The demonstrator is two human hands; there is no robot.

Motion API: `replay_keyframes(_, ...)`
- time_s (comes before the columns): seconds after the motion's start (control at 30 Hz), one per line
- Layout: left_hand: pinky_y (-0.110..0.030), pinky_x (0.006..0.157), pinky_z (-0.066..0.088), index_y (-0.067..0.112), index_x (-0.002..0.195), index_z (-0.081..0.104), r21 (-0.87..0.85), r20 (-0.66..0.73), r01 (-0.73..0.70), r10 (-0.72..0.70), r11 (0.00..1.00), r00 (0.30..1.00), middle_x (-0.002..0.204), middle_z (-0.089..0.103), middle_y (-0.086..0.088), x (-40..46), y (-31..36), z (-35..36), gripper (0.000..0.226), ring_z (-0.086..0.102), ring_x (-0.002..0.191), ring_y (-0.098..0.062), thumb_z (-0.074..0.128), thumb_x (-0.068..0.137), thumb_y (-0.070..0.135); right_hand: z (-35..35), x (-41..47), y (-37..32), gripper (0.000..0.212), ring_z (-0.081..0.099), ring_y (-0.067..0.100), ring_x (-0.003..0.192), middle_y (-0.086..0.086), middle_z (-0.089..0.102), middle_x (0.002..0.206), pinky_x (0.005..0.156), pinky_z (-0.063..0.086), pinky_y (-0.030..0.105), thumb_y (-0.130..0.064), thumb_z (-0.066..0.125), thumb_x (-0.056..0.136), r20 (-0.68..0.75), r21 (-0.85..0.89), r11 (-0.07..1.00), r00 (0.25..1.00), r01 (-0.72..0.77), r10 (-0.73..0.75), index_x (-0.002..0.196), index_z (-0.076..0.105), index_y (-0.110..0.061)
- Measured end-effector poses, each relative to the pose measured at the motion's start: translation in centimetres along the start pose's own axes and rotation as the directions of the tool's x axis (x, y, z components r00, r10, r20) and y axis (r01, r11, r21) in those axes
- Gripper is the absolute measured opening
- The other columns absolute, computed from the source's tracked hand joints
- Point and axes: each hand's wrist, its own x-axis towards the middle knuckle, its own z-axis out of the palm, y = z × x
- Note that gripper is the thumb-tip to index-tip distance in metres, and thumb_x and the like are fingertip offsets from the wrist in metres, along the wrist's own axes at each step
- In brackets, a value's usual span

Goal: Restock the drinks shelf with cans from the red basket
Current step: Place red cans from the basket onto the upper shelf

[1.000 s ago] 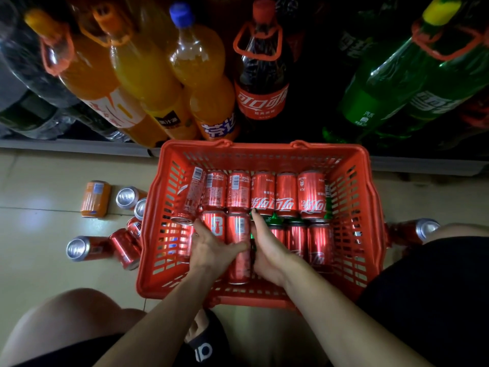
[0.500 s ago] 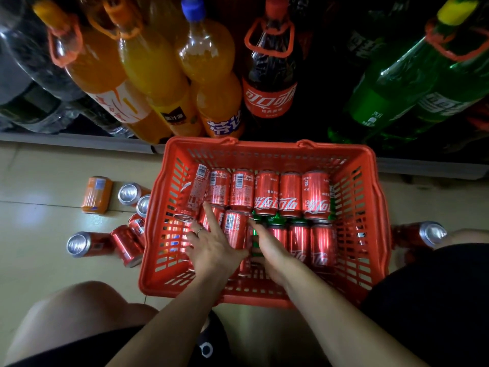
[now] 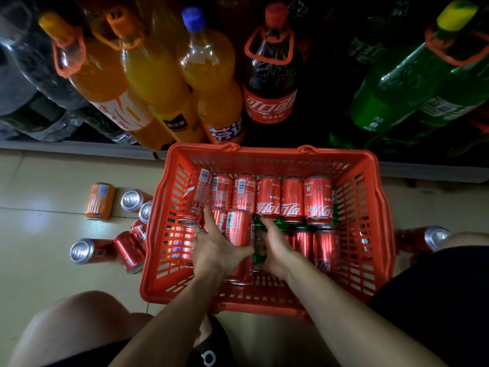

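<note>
The red basket (image 3: 370, 207) stands on the floor against the drinks shelf (image 3: 79, 148). Inside it, red cola cans (image 3: 292, 198) lie in two rows, with green cans (image 3: 280, 224) showing beneath them. My left hand (image 3: 214, 247) lies over the near-left cans, its thumb wrapped across a red can (image 3: 238, 227). Just right of it, my right hand (image 3: 274, 247) dips between the rows. Its fingers curl down round a green can (image 3: 258, 258), most of which is hidden.
Large orange (image 3: 158, 83), cola (image 3: 270, 83) and green (image 3: 391, 96) bottles fill the shelf. Loose cans lie on the tiled floor left of the basket: an orange one (image 3: 100, 201) and several red ones (image 3: 127, 250). Another red can (image 3: 423, 238) lies at the right, by my knee.
Both hands have shifted among the near-row cans. My left hand spread its fingers forward over the cans. My right hand dug deeper toward the green cans.
</note>
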Motion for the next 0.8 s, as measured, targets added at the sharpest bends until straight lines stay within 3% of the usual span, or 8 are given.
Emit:
replay_keyframes(0.17, -0.054, 0.105, 0.051, 0.039, 0.155, -0.021, -0.156, 0.054, 0.001, 0.007, 0.988, 0.998, 0.138, 0.05, -0.025, 0.1, -0.4, -0.2, 0.151, 0.055, 0.127, -0.041, 0.084, 0.051, 0.069, 0.0, -0.7, 0.5, 0.066, 0.064, 0.023, 0.117, 0.004, 0.073, 0.122, 0.09, 0.051, 0.044, -0.075, 0.035, 0.094, 0.107, -0.006, 1.0, 0.994, 0.003, -0.002, 0.124, 0.069, -0.027)
replay_keyframes(0.3, -0.054, 0.102, 0.054, 0.048, 0.151, -0.011, -0.304, 0.07, -0.002, 0.025, 0.953, 0.997, 0.139, 0.053, -0.024, 0.0, -0.4, -0.2, 0.143, 0.059, 0.122, -0.042, 0.071, 0.036, 0.071, 0.4, -1.9, 0.7, 0.06, 0.058, 0.009, 0.118, -0.013, 0.066, 0.128, 0.1, 0.038, 0.043, -0.081, 0.045, 0.087, 0.199, -0.025, 0.998, 0.978, 0.064, -0.058, 0.13, 0.059, -0.043)
replay_keyframes(0.4, -0.053, 0.104, 0.053, 0.044, 0.155, -0.009, -0.361, 0.093, -0.027, 0.065, 0.932, 0.994, 0.145, 0.048, -0.024, -0.1, -0.4, -0.2, 0.144, 0.054, 0.129, -0.041, 0.074, 0.039, 0.065, 0.1, -2.1, 0.9, 0.085, 0.04, 0.017, 0.144, -0.008, 0.04, 0.158, 0.117, 0.029, 0.047, -0.084, 0.053, 0.081, 0.24, -0.023, 0.993, 0.965, 0.116, -0.107, 0.153, 0.038, -0.041)
replay_keyframes(0.47, -0.053, 0.102, 0.055, 0.046, 0.156, -0.003, -0.476, 0.097, -0.049, 0.108, 0.878, 0.989, 0.147, 0.048, -0.02, 0.1, -0.6, 0.0, 0.143, 0.056, 0.128, -0.038, 0.085, 0.043, 0.055, 0.3, -2.1, 0.9, 0.095, 0.04, 0.018, 0.145, -0.006, 0.04, 0.16, 0.121, 0.03, 0.048, -0.087, 0.06, 0.075, 0.27, -0.002, 0.986, 0.949, 0.167, -0.16, 0.155, 0.037, -0.04)
replay_keyframes(0.53, -0.051, 0.094, 0.06, 0.05, 0.155, 0.004, -0.586, 0.104, -0.064, 0.154, 0.808, 0.983, 0.138, 0.056, -0.016, 0.2, -0.7, 0.1, 0.14, 0.064, 0.119, -0.032, 0.092, 0.046, 0.043, 0.4, -2.1, 0.7, 0.096, 0.056, 0.017, 0.133, -0.005, 0.057, 0.148, 0.115, 0.041, 0.047, -0.084, 0.07, 0.068, 0.234, 0.021, 0.978, 0.95, 0.208, -0.207, 0.149, 0.046, -0.038)
replay_keyframes(0.63, -0.048, 0.087, 0.064, 0.039, 0.159, 0.005, -0.684, 0.116, -0.082, 0.219, 0.725, 0.969, 0.126, 0.064, -0.014, -0.1, 0.0, -0.3, 0.141, 0.072, 0.107, -0.026, 0.093, 0.049, 0.03, 0.1, -3.2, 0.0, 0.082, 0.067, 0.013, 0.118, -0.007, 0.067, 0.133, 0.101, 0.054, 0.038, -0.072, 0.078, 0.071, 0.182, 0.002, 0.948, 0.932, 0.319, -0.314, 0.14, 0.053, -0.035)
replay_keyframes(0.73, -0.045, 0.089, 0.063, 0.033, 0.161, 0.003, -0.736, 0.097, -0.143, 0.313, 0.662, 0.945, 0.124, 0.065, -0.013, -1.0, 1.5, -1.6, 0.142, 0.074, 0.105, -0.022, 0.094, 0.052, 0.026, -0.3, -6.2, -1.8, 0.052, 0.068, -0.003, 0.098, -0.017, 0.066, 0.118, 0.08, 0.056, 0.019, -0.058, 0.073, 0.082, 0.161, -0.003, 0.915, 0.903, 0.404, -0.399, 0.124, 0.046, -0.044)
replay_keyframes(0.8, -0.037, 0.088, 0.063, 0.028, 0.161, -0.001, -0.73, 0.075, -0.21, 0.382, 0.65, 0.921, 0.122, 0.065, -0.009, -1.9, 2.8, -3.1, 0.139, 0.074, 0.103, -0.016, 0.095, 0.06, 0.02, -0.5, -8.5, -3.3, 0.053, 0.07, -0.002, 0.098, -0.017, 0.07, 0.118, 0.084, 0.056, 0.02, -0.055, 0.075, 0.082, 0.156, -0.018, 0.884, 0.875, 0.467, -0.458, 0.127, 0.05, -0.041)
